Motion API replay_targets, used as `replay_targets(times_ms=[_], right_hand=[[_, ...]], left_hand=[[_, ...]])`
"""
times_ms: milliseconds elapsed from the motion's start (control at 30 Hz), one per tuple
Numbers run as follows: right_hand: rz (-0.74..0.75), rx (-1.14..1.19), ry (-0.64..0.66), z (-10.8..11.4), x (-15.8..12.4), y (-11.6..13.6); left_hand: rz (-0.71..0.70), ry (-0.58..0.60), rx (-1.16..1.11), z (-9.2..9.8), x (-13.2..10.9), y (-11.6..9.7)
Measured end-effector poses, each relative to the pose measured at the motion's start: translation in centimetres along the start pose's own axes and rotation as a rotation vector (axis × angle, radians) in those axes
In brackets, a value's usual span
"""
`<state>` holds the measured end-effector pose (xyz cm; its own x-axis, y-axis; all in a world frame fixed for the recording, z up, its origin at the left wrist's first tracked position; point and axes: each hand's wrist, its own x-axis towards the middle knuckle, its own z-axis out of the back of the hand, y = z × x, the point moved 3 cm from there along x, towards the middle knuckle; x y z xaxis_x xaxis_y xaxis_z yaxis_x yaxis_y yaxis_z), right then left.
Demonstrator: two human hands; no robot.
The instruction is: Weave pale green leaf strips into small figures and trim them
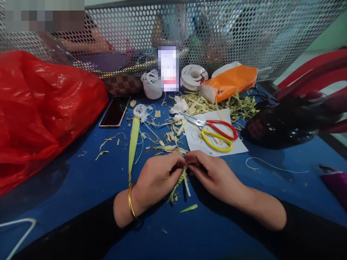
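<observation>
Head view: left hand (158, 175) closed, thumb and fingers pinching the upper end of a plaited strip (177, 186). Right hand (215, 175) curled, fingertips just beside the left's; whether it grips anything, cannot tell. Strip lies between the 2 hands, nearer the left; long axis runs from the fingertips toward the wearer, slanting left. Scissors (208, 130) beyond right hand. Strip's upper end hidden by fingers; weave detail hard to make out.

Sm grn braid (179, 184), tilted, w/ loose ends
</observation>
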<state>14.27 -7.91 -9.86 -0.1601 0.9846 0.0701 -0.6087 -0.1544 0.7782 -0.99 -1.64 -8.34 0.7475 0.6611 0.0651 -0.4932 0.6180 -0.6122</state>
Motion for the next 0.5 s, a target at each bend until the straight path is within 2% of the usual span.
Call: replay_targets(times_ms=[100,200,367,500], right_hand=[[-0.010,0.023,-0.014,-0.02,0.05,-0.07],[-0.007,0.044,-0.023,-0.05,0.10,-0.15],[0.018,0.060,-0.063,0.17,0.25,-0.09],[0.069,0.072,-0.083,0.35,0.49,0.05]], left_hand=[[-0.109,-0.003,0.171,-0.41,-0.44,0.17],[-0.136,-0.024,0.235,-0.82,-0.61,0.68],[-0.159,-0.064,0.224,-0.66,-0.48,0.71],[-0.249,-0.104,0.156,-0.27,-0.56,0.16]])
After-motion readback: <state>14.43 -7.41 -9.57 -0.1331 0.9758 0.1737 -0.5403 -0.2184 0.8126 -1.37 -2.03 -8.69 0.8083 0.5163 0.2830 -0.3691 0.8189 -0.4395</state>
